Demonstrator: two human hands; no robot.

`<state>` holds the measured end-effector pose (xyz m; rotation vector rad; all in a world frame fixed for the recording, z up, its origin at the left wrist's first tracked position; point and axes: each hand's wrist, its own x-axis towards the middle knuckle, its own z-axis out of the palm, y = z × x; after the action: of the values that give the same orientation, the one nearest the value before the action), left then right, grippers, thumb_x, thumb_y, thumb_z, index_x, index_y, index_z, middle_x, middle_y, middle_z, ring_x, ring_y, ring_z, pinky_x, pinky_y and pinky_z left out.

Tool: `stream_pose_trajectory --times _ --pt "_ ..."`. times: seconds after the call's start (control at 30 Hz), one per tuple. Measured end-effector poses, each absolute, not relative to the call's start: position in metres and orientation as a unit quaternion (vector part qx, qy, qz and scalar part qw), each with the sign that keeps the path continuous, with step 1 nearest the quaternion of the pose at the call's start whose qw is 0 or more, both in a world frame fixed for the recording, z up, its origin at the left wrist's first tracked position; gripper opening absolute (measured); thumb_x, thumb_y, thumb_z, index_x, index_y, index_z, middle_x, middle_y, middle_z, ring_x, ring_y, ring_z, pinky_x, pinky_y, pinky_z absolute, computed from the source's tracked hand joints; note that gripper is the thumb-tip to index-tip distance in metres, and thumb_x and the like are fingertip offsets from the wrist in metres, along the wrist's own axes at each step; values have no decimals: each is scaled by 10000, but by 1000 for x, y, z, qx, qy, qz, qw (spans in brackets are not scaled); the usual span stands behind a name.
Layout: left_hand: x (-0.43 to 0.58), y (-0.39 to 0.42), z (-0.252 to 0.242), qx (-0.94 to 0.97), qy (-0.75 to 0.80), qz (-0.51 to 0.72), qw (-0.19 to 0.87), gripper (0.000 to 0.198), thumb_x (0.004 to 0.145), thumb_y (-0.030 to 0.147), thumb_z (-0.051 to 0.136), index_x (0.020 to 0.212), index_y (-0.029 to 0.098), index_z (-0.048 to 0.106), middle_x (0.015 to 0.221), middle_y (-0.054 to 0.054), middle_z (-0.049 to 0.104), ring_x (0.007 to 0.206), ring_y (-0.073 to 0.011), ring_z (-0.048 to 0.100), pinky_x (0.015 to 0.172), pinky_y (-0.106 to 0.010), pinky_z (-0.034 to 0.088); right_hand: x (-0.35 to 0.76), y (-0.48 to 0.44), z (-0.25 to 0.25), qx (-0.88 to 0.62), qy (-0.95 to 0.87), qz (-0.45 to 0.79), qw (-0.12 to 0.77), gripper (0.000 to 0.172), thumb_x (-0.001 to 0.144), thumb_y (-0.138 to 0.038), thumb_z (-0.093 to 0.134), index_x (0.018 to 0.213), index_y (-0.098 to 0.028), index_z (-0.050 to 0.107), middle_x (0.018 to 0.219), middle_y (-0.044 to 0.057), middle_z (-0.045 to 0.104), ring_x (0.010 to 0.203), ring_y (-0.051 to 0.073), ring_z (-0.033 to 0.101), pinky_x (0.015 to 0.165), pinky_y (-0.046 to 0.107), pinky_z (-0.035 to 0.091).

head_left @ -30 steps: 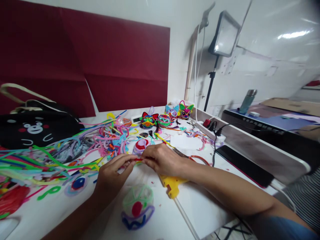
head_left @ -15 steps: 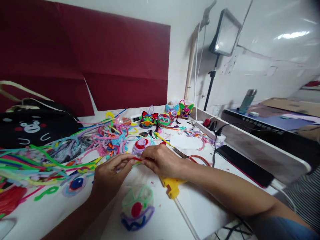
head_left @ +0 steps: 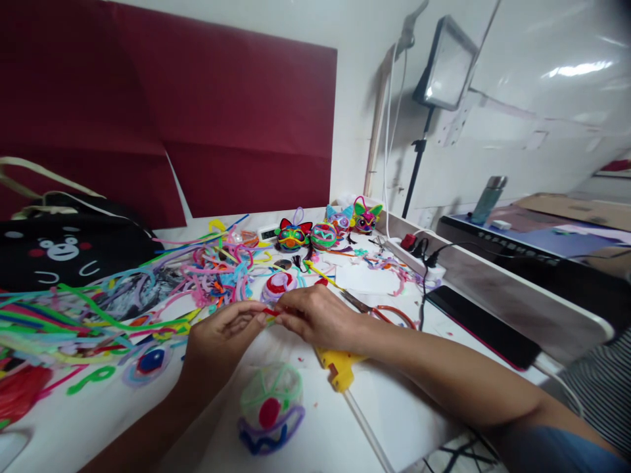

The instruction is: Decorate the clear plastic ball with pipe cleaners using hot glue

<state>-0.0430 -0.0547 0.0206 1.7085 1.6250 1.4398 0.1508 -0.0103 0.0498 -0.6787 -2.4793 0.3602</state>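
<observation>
Red fuzzy pipe-cleaner strip [head_left: 271, 312] is pinched between our left hand [head_left: 221, 335] and right hand [head_left: 318, 320], beyond the clear round ball with green and purple trim [head_left: 271, 404]. We are probably shaping it; the next bend calls for steady fingertips.

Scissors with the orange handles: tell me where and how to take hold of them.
Take the scissors by the orange handle loops, probably best from above and the right. They appear to lie flat, dark blades pointing left and away, loops at the right end. The right forearm crosses just in front, so a low approach from the near side looks awkward.
</observation>
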Motion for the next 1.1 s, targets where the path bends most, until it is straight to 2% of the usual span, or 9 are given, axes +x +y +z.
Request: stream_pose_trajectory --times 0.2,0.3,0.4,0.5,0.63,0.8,0.97,1.1 --pt "-47 -55 15 702 535 469 33 122 754 321 658 822 237 715 794 2 753 628 -163 686 655 -264 576 150 -10 48 -226 -930 106 271 78 894 -162 579 861 -128 641 725 25 627 633 115 499 587 211 340" --pt "-47 -56 18 717 534 447 6 109 775 312 640 830 244 704 782 0 746 622 -163 673 653 -269 556 150 -9 47 -215 -933 98 271 85 889 -148 573 838 -136 639 737 33 648 654 126 527 601 216 359" --pt "-45 -57 22 724 538 432 4 106 761 324 639 799 245 699 685 17 717 538 -149 624 610 -264 533 150 -9 47 -209 -935 98 270 93 894 -151 566 847 -134 645 768 48 673 680 136 561 622 222 380" --pt "-44 -58 24 711 552 432 51 109 726 330 653 775 246 702 634 28 700 522 -149 619 573 -251 525 150 -9 46 -211 -936 98 264 99 895 -156 566 849 -132 650 780 55 684 686 140 576 625 226 386" --pt "-43 -58 25 640 575 469 200 148 683 338 700 785 231 703 654 13 720 596 -176 683 570 -249 553 150 -9 46 -214 -937 98 260 96 888 -138 567 828 -125 641 760 54 673 670 135 567 608 223 377" --pt "-34 -60 30 533 568 523 346 197 611 308 751 752 191 678 581 12 704 567 -166 682 583 -245 562 150 -10 49 -215 -936 101 259 92 883 -130 573 806 -121 624 728 41 647 639 125 541 586 216 364" --pt "-27 -61 38 488 553 538 409 226 569 305 767 711 163 661 542 10 687 539 -147 659 574 -231 556 149 -10 46 -221 -937 108 247 78 878 -121 578 816 -126 626 742 41 654 670 128 559 604 213 369" --pt "-35 -58 30 543 552 512 371 237 634 340 757 789 178 680 631 -3 721 619 -178 696 630 -266 576 150 -9 45 -225 -936 111 249 83 882 -138 583 816 -132 633 744 39 657 673 129 557 606 215 365"
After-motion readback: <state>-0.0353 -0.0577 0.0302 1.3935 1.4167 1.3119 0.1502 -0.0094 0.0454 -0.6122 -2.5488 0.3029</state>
